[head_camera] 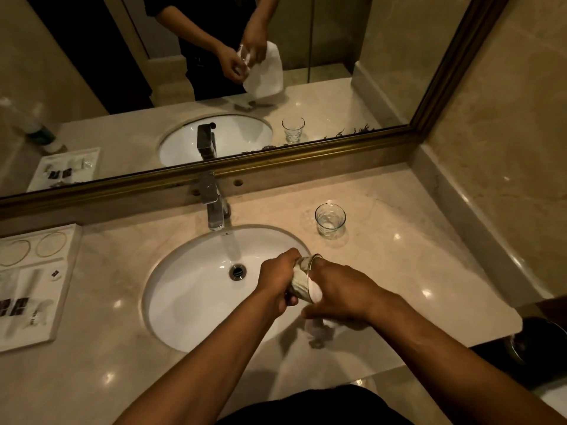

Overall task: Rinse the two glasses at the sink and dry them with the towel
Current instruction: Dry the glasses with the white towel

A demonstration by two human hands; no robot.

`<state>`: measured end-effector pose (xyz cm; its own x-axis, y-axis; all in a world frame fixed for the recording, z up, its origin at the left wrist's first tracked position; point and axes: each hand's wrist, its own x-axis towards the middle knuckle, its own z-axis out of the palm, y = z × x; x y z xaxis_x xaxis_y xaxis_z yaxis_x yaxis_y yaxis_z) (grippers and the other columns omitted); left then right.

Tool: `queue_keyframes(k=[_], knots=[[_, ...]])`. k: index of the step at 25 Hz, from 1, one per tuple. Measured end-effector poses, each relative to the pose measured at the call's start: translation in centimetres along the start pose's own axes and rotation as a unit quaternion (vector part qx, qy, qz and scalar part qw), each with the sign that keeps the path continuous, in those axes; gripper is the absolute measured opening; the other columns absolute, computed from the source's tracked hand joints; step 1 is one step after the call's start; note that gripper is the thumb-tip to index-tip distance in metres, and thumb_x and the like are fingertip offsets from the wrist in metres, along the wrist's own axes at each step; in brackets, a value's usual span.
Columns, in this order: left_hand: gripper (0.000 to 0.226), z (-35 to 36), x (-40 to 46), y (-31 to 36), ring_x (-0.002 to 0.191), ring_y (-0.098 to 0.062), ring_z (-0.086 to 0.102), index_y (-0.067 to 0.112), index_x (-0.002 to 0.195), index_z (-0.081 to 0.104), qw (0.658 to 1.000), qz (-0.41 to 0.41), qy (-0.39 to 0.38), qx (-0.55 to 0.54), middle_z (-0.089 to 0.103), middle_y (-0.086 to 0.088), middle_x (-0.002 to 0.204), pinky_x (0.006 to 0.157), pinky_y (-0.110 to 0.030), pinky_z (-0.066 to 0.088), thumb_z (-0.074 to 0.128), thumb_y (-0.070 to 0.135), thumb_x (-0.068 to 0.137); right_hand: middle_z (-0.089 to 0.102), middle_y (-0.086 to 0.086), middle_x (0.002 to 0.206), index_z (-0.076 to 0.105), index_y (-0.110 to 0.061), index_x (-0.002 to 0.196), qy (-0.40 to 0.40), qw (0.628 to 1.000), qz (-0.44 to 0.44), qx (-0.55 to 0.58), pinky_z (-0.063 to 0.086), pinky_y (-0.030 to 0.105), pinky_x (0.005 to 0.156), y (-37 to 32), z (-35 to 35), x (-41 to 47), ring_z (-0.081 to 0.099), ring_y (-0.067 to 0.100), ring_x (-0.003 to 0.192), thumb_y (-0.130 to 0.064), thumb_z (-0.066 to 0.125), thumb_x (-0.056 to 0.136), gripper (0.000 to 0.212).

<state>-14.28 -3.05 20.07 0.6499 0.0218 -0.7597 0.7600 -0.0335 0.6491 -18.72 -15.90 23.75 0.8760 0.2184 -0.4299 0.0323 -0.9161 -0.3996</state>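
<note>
My left hand grips a clear glass lying on its side over the right rim of the white sink. My right hand has a white towel pushed into the glass's mouth, and the rest of the towel hangs below the hand. The mirror shows the towel hanging down from that hand. A second clear glass stands upright on the marble counter, to the right of the tap and apart from both hands. No water runs from the tap.
A white tray with toiletry items sits at the counter's left end. A gold-framed mirror runs along the back. The marble wall closes the right side. A dark round bin stands below the counter's right end.
</note>
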Motion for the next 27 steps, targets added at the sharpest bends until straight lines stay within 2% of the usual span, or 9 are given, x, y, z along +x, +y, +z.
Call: queue_keyframes(k=[4,6,9,10,12,15,19,23,27], knots=[[0.054,-1.1,0.2,0.7,0.055,-0.021,0.059,0.016,0.084,0.07,0.996,-0.005,-0.09,0.018,0.069,-0.005,0.068,0.046,-0.021,0.038,0.047,0.063,0.096,0.065,-0.003,0.121,0.059,-0.026,0.126,0.014,0.987,0.029,0.159,0.056,0.038,0.088,1.2,1.4,0.6,0.065,0.019,0.104,-0.046,0.074,0.067,0.064],[0.051,-0.9,0.8,0.6,0.063,-0.024,0.065,0.018,0.093,0.073,0.984,0.129,-0.103,0.06,0.073,-0.006,0.085,0.044,-0.024,0.042,0.047,0.061,0.098,0.074,0.004,0.111,0.067,-0.013,0.117,-0.022,0.91,0.039,0.411,0.059,0.033,0.085,2.2,0.4,0.6,0.071,0.017,0.098,-0.019,0.072,0.078,0.04],[0.026,-0.9,2.2,-1.0,0.081,-0.017,0.069,0.019,0.097,0.078,0.851,0.488,-0.046,0.191,0.07,-0.002,0.096,0.065,-0.025,0.053,0.064,0.042,0.094,0.078,0.002,0.087,0.066,0.001,0.104,-0.124,0.772,0.061,0.62,0.056,0.024,0.076,3.3,-0.8,0.2,0.072,0.011,0.083,0.004,0.053,0.094,0.017],[0.024,-0.9,2.5,-1.3,0.083,-0.012,0.068,0.017,0.095,0.079,0.806,0.554,-0.026,0.209,0.07,-0.001,0.093,0.072,-0.022,0.052,0.068,0.038,0.09,0.077,0.004,0.09,0.067,-0.001,0.106,-0.149,0.756,0.069,0.634,0.056,0.027,0.081,3.5,-1.0,0.0,0.071,0.014,0.086,-0.001,0.056,0.094,0.016],[0.019,-0.8,2.3,-1.4,0.079,-0.008,0.066,0.014,0.086,0.08,0.793,0.582,0.014,0.178,0.07,0.001,0.084,0.073,-0.023,0.051,0.07,0.031,0.085,0.072,0.013,0.104,0.07,-0.005,0.11,-0.18,0.75,0.029,0.636,0.051,0.034,0.092,3.5,-0.8,-0.3,0.066,0.022,0.1,-0.006,0.062,0.09,0.022],[0.019,-0.4,1.6,-1.5,0.072,-0.006,0.065,0.016,0.074,0.076,0.852,0.51,0.045,0.109,0.071,0.007,0.074,0.07,-0.026,0.051,0.068,0.031,0.08,0.074,0.008,0.104,0.066,-0.011,0.113,-0.139,0.838,-0.011,0.527,0.056,0.028,0.085,2.5,-1.2,-0.8,0.069,0.013,0.097,-0.003,0.07,0.088,0.027],[0.024,-0.1,1.5,-0.8,0.049,-0.021,0.045,0.018,0.055,0.062,0.969,0.237,0.027,0.068,0.053,0.002,0.052,0.051,-0.036,0.038,0.065,0.038,0.068,0.067,-0.001,0.11,0.059,-0.021,0.118,-0.032,0.991,-0.018,0.126,0.057,0.035,0.084,1.0,-1.3,-0.3,0.066,0.018,0.096,-0.034,0.084,0.068,0.057],[0.016,-1.1,1.9,0.4,0.04,-0.018,0.036,0.013,0.078,0.06,0.991,0.004,-0.042,0.125,0.048,-0.002,0.051,0.046,-0.019,0.023,0.061,0.029,0.076,0.052,0.0,0.133,0.057,-0.022,0.127,0.046,0.991,-0.055,-0.117,0.044,0.031,0.069,-0.3,1.7,0.2,0.063,0.028,0.101,-0.049,0.071,0.079,0.056],[0.039,-2.1,2.0,2.9,0.054,-0.019,0.055,0.015,0.091,0.066,0.978,0.002,-0.158,0.138,0.062,-0.004,0.067,0.045,-0.02,0.039,0.054,0.052,0.091,0.06,0.001,0.127,0.059,-0.023,0.124,0.079,0.993,0.008,0.089,0.052,0.034,0.079,1.0,2.2,1.7,0.065,0.026,0.103,-0.041,0.071,0.076,0.053]])
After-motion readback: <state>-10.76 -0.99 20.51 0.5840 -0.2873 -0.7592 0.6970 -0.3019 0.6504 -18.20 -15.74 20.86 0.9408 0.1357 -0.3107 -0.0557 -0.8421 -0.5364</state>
